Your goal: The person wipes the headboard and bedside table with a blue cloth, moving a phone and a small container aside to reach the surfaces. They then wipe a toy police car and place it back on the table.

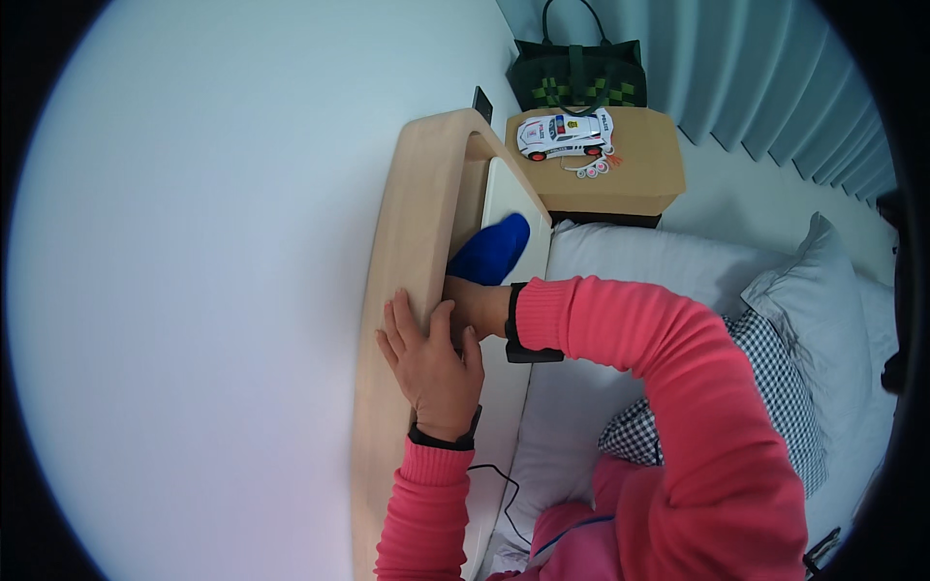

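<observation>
My left hand (440, 370) rests on the upper edge of a pale wooden headboard (418, 189), its fingers spread. Just beyond it, my right hand (468, 309) reaches into the headboard's recess, and its fingers are mostly hidden. A blue cloth (494, 250) lies against the far side of this hand, partly over the cream panel (500, 190). Whether the right hand grips the cloth cannot be told. Both wrists wear black bands.
Beyond the headboard, a brown box (632, 160) bears a toy police car (567, 134) and a dark green handbag (577, 72). A grey-white bed (617, 250) with a checked pillow (788, 385) is at right. A black cable (508, 483) runs beside the headboard.
</observation>
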`<state>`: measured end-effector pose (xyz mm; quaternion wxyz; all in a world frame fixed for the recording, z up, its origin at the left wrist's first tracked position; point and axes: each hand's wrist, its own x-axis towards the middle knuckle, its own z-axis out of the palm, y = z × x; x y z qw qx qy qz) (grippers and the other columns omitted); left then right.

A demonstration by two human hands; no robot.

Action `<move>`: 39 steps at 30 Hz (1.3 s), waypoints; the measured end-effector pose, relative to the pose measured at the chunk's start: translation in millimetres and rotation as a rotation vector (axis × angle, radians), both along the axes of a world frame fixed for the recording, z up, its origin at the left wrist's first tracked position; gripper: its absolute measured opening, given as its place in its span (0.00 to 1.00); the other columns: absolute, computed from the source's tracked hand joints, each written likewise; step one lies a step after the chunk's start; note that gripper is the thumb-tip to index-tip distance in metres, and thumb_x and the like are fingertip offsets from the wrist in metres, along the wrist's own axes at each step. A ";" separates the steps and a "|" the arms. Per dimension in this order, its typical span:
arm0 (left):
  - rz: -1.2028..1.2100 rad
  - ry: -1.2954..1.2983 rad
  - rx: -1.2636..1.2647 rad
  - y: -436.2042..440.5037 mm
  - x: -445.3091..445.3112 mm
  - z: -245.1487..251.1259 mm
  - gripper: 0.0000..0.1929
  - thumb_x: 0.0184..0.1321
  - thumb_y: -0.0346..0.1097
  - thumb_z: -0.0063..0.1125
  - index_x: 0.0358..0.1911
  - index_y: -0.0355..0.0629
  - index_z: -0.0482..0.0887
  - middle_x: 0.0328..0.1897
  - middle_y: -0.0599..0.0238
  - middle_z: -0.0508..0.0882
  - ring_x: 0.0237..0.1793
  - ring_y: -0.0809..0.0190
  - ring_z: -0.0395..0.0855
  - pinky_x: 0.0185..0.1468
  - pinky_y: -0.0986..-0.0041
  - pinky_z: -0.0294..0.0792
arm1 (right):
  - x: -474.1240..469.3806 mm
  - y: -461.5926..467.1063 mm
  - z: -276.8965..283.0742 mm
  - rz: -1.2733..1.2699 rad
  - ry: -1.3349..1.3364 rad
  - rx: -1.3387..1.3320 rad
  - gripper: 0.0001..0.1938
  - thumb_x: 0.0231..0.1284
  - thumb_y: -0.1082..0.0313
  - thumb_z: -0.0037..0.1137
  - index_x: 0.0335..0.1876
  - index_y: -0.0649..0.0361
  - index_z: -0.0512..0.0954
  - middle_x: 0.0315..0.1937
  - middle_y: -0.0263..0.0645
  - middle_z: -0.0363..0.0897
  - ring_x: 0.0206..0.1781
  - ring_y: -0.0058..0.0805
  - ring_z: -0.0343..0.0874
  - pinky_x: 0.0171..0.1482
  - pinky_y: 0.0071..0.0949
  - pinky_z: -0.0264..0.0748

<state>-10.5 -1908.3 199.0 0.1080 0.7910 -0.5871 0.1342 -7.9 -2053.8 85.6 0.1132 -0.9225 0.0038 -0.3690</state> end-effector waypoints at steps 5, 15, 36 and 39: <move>-0.201 0.260 -0.185 6.9 8.5 -0.5 0.17 0.53 0.30 0.60 0.49 0.45 0.80 0.65 0.46 0.68 0.69 0.38 0.60 0.69 0.44 0.50 | -6.3 -75.0 14.0 -0.646 0.474 0.040 0.19 0.54 0.58 0.54 0.52 0.52 0.81 0.51 0.42 0.81 0.54 0.41 0.78 0.59 0.59 0.60; -0.085 0.539 -0.097 164.6 -41.7 -46.2 0.19 0.53 0.26 0.60 0.50 0.43 0.79 0.58 0.51 0.72 0.64 0.40 0.65 0.67 0.47 0.56 | -2.0 32.8 -0.4 -0.165 0.276 -0.057 0.18 0.55 0.59 0.51 0.49 0.55 0.80 0.50 0.44 0.81 0.55 0.41 0.77 0.58 0.40 0.71; 0.103 1.510 -0.401 192.7 -49.6 -38.5 0.41 0.51 0.21 0.63 0.70 0.37 0.54 0.66 0.54 0.67 0.66 0.58 0.66 0.68 0.66 0.60 | -122.8 171.3 80.0 0.552 0.366 0.906 0.17 0.65 0.54 0.51 0.37 0.65 0.73 0.31 0.51 0.71 0.39 0.51 0.72 0.47 0.39 0.68; 0.147 1.396 -0.356 200.6 -47.5 -28.6 0.35 0.53 0.21 0.59 0.67 0.35 0.59 0.62 0.52 0.71 0.62 0.58 0.71 0.65 0.69 0.64 | -103.2 135.8 72.2 0.108 0.331 0.507 0.15 0.62 0.55 0.55 0.36 0.61 0.78 0.34 0.48 0.73 0.43 0.45 0.72 0.49 0.37 0.65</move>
